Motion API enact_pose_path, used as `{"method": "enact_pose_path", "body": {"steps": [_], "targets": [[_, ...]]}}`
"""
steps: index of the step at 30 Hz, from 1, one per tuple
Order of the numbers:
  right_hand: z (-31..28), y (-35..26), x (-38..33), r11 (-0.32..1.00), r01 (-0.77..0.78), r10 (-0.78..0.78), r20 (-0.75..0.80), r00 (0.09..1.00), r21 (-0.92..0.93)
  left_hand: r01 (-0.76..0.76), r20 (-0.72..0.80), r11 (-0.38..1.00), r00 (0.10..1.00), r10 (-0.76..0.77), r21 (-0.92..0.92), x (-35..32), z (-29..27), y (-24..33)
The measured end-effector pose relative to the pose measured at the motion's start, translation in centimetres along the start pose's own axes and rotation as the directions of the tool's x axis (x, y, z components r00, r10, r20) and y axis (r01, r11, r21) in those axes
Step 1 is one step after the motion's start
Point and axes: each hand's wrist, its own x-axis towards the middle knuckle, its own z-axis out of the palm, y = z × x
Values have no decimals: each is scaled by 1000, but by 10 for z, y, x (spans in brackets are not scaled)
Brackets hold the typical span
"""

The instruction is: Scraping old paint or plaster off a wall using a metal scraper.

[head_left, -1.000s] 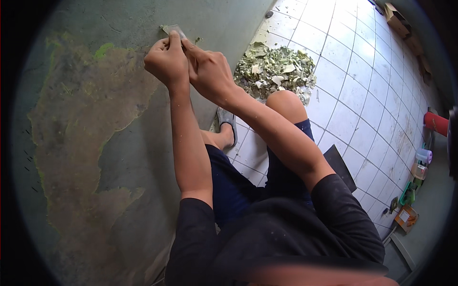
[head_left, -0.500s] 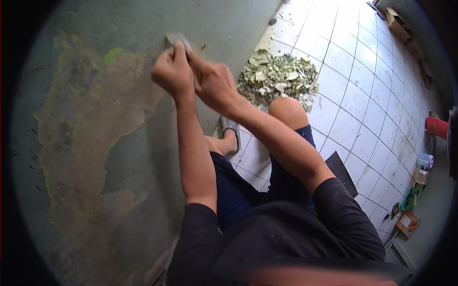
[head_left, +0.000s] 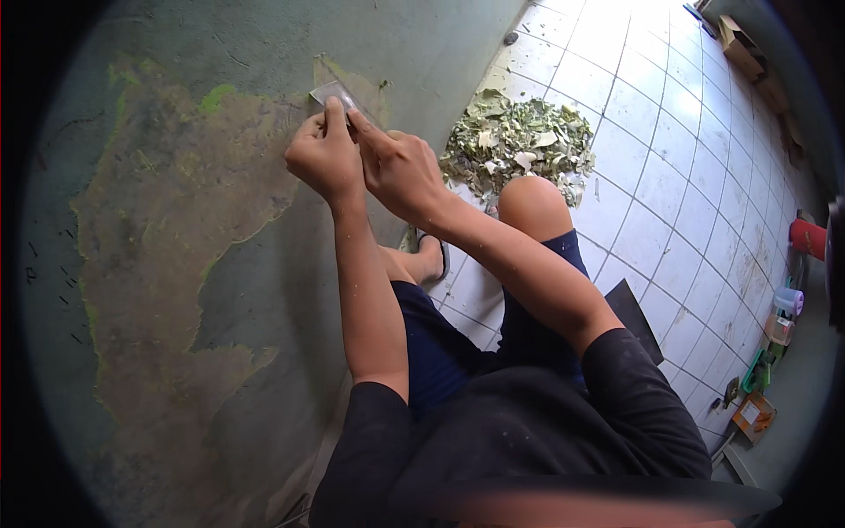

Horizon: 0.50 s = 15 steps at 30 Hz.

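Both my hands are closed around a scraper with a flat, pale metal blade (head_left: 329, 91), its edge against the grey-green wall (head_left: 255, 299). The thumb of my left hand (head_left: 327, 160) lies on the blade, with the other fingers curled. My right hand (head_left: 400, 172) grips it from the right, its index finger stretched toward the blade; the handle is mostly hidden in the hands. Around the blade is a small patch of stripped, lighter wall. To its left spreads a large bare brownish patch (head_left: 150, 229) with ragged, yellow-green paint edges.
A heap of paint flakes (head_left: 519, 145) lies on the white tiled floor (head_left: 651, 167) beside my bent knee. A dark flat plate (head_left: 629, 321) is at my right. Cardboard boxes (head_left: 744, 48), a red cylinder (head_left: 807, 238) and small containers (head_left: 783, 304) line the far right side.
The hands and scraper were blurred by motion and now look sharp, with the blade a little lower on the wall. The stripped patch by the blade shows more plainly.
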Motion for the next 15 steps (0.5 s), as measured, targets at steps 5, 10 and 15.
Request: {"method": "enact_pose_path", "body": {"steps": [5, 10, 15], "targets": [[-15, -6, 18, 995, 83, -75, -141, 987, 57, 97, 42, 985, 995, -92, -143, 14, 2, 35], [1, 0, 7, 1000, 5, -5, -34, 999, -14, 69, 45, 997, 997, -68, -35, -5, -3, 0], [-6, -6, 21, 999, 49, -49, -70, 996, 1, 3, 60, 1000, 998, -4, 2, 15, 2, 22]]}}
